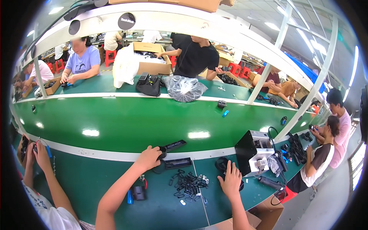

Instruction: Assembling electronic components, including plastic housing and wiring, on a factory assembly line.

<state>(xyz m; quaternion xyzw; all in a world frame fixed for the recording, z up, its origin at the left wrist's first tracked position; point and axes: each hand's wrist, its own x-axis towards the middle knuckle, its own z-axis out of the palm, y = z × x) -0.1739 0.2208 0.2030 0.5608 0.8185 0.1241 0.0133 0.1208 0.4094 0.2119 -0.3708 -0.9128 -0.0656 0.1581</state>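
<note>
My left hand is closed on the round end of a black plastic housing with a long, trough-like handle. Just below it lies a second housing of the same shape. My right hand is open, fingers stretched out, over the green bench beside a black ring-shaped part; another dark part shows partly behind the palm. Between my hands is a loose pile of small black and pale oblong pieces. Near my left forearm sit a black cylindrical part with wires and a blue cylinder.
A black-and-white bench machine stands right of my right hand, with a corded black tool in front. A green sloped panel rises behind the bench. At my left, a co-worker's hands hold a small part. Cardboard lies below the bench's right edge.
</note>
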